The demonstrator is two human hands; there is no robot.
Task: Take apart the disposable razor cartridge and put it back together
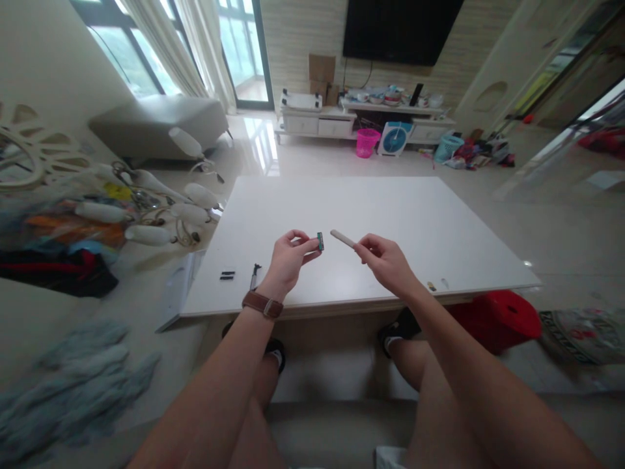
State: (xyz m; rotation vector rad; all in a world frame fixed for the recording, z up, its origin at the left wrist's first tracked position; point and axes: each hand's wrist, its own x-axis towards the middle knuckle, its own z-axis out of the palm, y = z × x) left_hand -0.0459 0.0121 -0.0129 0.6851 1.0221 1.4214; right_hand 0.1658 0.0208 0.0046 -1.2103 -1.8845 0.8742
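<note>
pale stick [342, 238]: near end hidden in right hand [385, 259]. television [401, 29]: top cut off. grey cloth [90, 384]: blurred.

Held stick [342, 238]: matt, smooth-looking
Bench [381, 205]: smooth, softly glossy
Floor [493, 225]: polished, shiny, reflective
Wrist strap [254, 301]: leather-like, metal-looking buckle [271, 309]
Curtains [199, 42]: draped cloth
Box [321, 68]: matt cardboard

Left hand [289, 259], right hand [387, 262] pinching, apart; forearms [219, 371] angled inward.
</note>
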